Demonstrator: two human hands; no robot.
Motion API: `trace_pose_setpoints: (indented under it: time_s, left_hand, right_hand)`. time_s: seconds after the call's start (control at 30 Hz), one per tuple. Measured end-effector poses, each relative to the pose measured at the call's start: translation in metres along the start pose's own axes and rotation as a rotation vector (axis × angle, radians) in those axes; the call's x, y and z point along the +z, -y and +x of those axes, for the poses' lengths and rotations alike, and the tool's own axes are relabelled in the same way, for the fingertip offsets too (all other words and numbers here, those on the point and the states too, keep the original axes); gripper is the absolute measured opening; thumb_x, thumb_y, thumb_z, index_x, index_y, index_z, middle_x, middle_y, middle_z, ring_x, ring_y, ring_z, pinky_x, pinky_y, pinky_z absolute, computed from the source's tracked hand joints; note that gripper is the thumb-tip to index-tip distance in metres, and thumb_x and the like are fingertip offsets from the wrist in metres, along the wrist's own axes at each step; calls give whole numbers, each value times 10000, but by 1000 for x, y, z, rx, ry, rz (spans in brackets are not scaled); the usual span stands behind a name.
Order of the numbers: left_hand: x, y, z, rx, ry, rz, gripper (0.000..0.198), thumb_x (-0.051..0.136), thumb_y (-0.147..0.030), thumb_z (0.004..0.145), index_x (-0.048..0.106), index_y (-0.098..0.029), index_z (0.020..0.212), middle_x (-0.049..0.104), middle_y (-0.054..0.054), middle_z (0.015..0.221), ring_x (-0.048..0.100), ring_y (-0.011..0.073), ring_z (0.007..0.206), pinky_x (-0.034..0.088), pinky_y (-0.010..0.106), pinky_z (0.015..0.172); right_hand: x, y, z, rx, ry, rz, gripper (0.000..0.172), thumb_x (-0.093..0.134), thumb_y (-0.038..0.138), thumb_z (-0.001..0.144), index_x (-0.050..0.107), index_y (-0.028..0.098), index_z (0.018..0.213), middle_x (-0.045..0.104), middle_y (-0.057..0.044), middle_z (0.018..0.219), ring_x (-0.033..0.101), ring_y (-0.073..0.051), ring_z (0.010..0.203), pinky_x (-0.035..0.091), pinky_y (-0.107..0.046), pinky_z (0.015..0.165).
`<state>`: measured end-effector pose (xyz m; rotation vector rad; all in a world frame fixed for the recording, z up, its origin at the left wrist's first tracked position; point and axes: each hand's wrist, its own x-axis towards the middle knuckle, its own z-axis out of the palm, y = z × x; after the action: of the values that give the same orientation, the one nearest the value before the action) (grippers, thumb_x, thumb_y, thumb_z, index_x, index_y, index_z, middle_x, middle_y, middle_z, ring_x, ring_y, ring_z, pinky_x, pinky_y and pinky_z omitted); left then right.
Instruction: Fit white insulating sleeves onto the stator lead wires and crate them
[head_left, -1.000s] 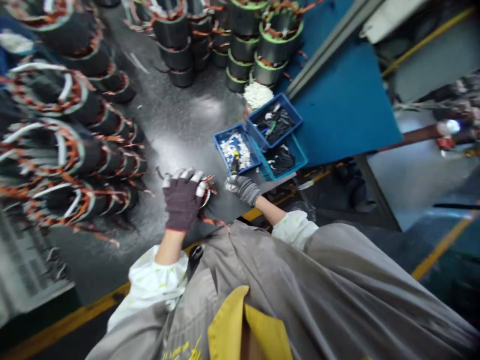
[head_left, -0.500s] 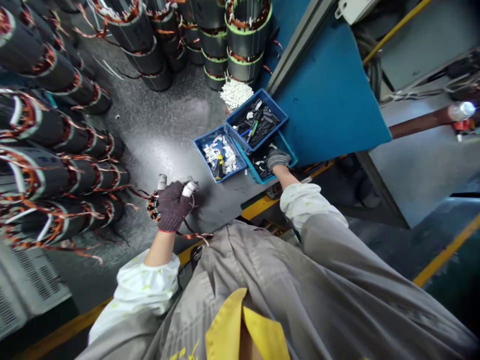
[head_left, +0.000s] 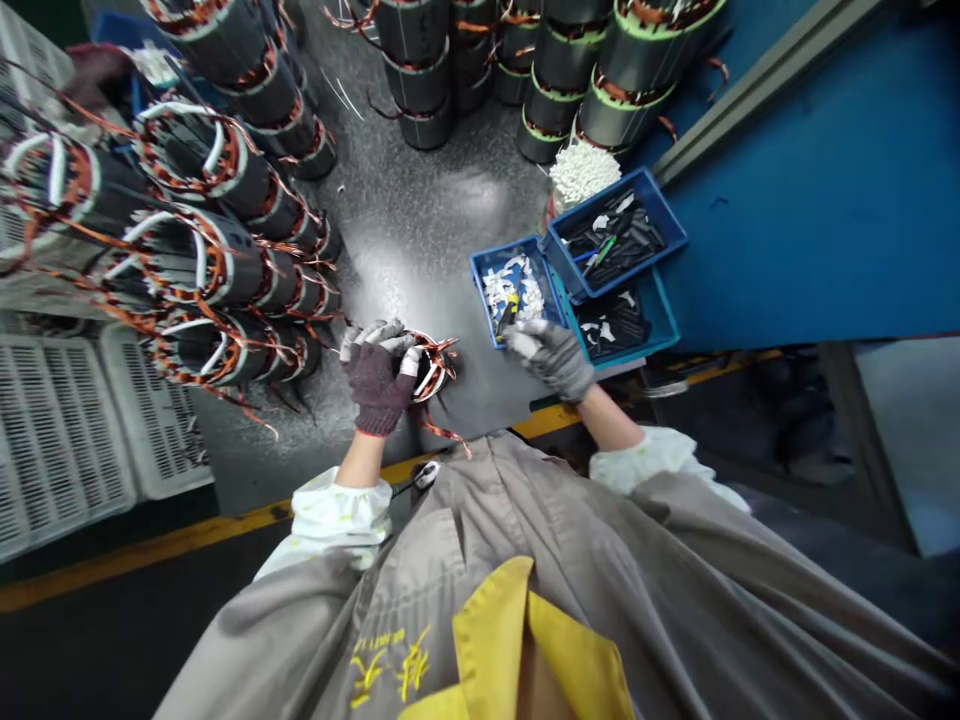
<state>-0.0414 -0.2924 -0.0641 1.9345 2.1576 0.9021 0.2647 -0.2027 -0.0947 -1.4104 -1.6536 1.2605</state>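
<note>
copper-wired ring [head_left: 429, 382], one; gloved hands [head_left: 379, 385] [head_left: 556, 362], two

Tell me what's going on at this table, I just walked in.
A person in gloves is working at a grey table. Their left hand is on a small wire-wound ring with copper leads sticking out. Their right hand is at the near edge of a blue bin of white scraps, its fingers close to a yellow-and-black tool; I can't tell if they touch it. Larger wound cores stand in stacks around.
</note>
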Motion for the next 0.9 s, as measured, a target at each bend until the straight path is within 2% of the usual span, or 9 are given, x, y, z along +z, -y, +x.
trace_pose_setpoints:
  time_s: [0.07, 0.17, 0.37, 0.53, 0.7, 0.83, 0.9]
  left_hand:
    - [5, 2, -1, -2, -47, -6, 287, 636, -478, 1009, 802, -251, 1067, 827, 136, 1319, 682, 363, 1426, 287, 631, 1384]
    - [7, 2, 0, -21, -57, -13, 274, 662, -484, 993, 787, -251, 1065, 826, 131, 1301, 685, 355, 1414, 290, 623, 1385]
    - [4, 1, 3, -79, 13, -109, 299, 733, -514, 972, 797, -261, 1118, 801, 121, 1364, 654, 363, 1452, 260, 615, 1395]
    - [4, 1, 3, -71, 31, -147, 253, 737, -466, 990, 793, -264, 1132, 793, 122, 1369, 645, 360, 1468, 250, 606, 1391]
    - [8, 2, 2, -41, -6, -158, 283, 722, -492, 995, 803, -251, 1117, 819, 128, 1318, 686, 357, 1412, 284, 598, 1373]
    - [7, 0, 2, -49, 8, -137, 277, 722, -487, 991, 810, -258, 1118, 816, 112, 1342, 674, 354, 1429, 294, 589, 1376]
    - [7, -1, 2, -63, 20, -119, 273, 725, -483, 986, 810, -262, 1121, 816, 101, 1344, 667, 347, 1438, 297, 581, 1379]
  right_hand:
    - [32, 13, 6, -77, 43, 71, 262, 759, 458, 929, 838, 226, 1021, 872, -104, 1113, 832, -297, 1047, 682, -482, 1041]
    - [53, 24, 17, -147, 106, 133, 262, 739, 429, 929, 847, 212, 1029, 876, -108, 1138, 828, -302, 1102, 673, -504, 1092]
    - [50, 23, 30, -212, 193, 124, 239, 735, 375, 976, 866, 230, 1114, 862, -102, 1238, 807, -289, 1207, 643, -484, 1165]
    - [53, 22, 35, -240, 256, 57, 233, 742, 378, 992, 851, 225, 1129, 859, -106, 1237, 804, -283, 1202, 636, -489, 1183]
    - [59, 25, 31, -149, 331, 93, 382, 637, 511, 1080, 794, 224, 1277, 844, -119, 1291, 804, -257, 1108, 721, -439, 988]
    - [61, 28, 32, -340, 389, -74, 387, 618, 513, 1086, 829, 211, 1201, 834, -140, 1259, 779, -309, 1232, 630, -527, 1192]
    - [58, 27, 34, -347, 437, -72, 475, 560, 552, 1112, 805, 192, 1303, 824, -149, 1276, 790, -296, 1201, 652, -511, 1157]
